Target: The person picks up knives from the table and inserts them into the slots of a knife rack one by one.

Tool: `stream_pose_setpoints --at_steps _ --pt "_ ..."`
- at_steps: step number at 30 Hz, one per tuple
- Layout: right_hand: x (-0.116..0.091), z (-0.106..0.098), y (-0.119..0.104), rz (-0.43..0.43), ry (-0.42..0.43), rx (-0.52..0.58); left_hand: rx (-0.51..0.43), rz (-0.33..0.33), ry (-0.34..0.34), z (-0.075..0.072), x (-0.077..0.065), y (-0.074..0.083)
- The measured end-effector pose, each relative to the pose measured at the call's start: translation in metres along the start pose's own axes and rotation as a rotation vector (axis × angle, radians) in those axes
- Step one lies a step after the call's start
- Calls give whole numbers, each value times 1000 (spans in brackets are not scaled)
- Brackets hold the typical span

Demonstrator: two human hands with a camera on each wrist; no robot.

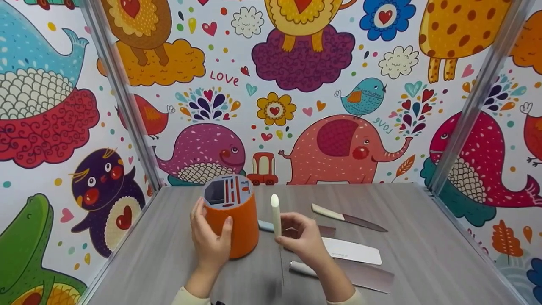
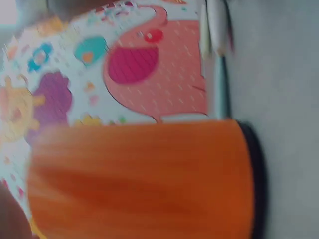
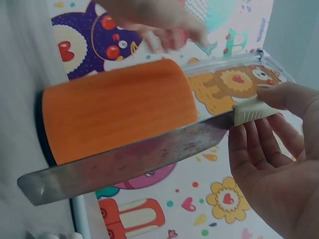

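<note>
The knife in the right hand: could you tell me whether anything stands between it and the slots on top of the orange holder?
Nothing visible does. The right hand holds the knife upright just right of the orange holder, which the left hand grips; its slots show open.

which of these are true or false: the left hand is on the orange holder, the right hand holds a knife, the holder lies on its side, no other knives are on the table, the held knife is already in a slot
1. The left hand grips the round orange knife holder with a grey slotted top. True.
2. The right hand holds a cream-handled knife with a broad steel blade. True.
3. The holder lies on its side. False: it stands upright on the grey wood-grain table.
4. No other knives are on the table. False: several lie to the right, among them a slim cream-handled knife and a white-bladed cleaver.
5. The held knife is already in a slot. False: it is beside the holder, handle up.
</note>
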State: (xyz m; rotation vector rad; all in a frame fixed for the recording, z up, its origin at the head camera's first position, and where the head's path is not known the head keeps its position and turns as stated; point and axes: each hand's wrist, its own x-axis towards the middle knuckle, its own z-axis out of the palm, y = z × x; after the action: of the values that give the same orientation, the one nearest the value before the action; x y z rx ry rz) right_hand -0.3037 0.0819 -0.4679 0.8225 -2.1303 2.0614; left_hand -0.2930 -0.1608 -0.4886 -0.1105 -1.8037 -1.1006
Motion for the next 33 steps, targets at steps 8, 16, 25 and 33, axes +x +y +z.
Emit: stream_pose_setpoints --at_steps 8,16,25,33 --pt "-2 17 0 -16 29 42 -353 -109 -301 -2 -14 50" --pt "-6 27 3 -5 12 25 -446 -318 -547 1 -19 61" --pt "-8 30 4 -17 -12 -7 -369 -385 -639 8 -19 59" --pt "-6 32 10 -60 -49 43 -316 -361 -604 2 -18 65"
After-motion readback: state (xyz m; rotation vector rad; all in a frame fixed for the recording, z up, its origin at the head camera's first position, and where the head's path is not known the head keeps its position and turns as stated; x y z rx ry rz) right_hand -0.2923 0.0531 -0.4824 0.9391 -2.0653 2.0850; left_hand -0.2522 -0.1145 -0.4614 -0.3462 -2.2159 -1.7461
